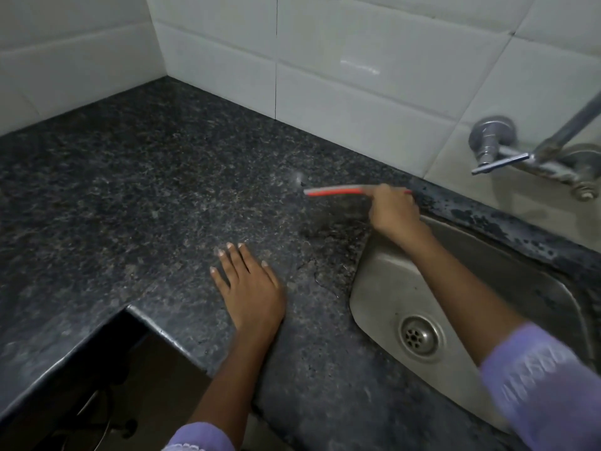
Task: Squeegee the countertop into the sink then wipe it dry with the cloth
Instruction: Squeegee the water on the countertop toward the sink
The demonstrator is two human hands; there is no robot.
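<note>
Beside the sink (383, 288), right hand (392, 209) grips squeegee (335, 191); left hand (248, 284) flat, empty

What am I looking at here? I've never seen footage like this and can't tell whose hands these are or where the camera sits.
There is no machine here. A person wears one wide-angle camera on the head, looking forward and down, so the two arms reaching in from the bottom are the wearer's own.

The left hand lies flat, palm down, on the dark speckled countertop. The right hand reaches across the corner of the steel sink and grips a squeegee, a thin red and pale strip that is blurred. I cannot tell whether its edge touches the stone.

Behind are white wall tiles, and a metal tap is fixed to the wall above the sink. The sink's drain is open to view. No cloth shows in the picture.
</note>
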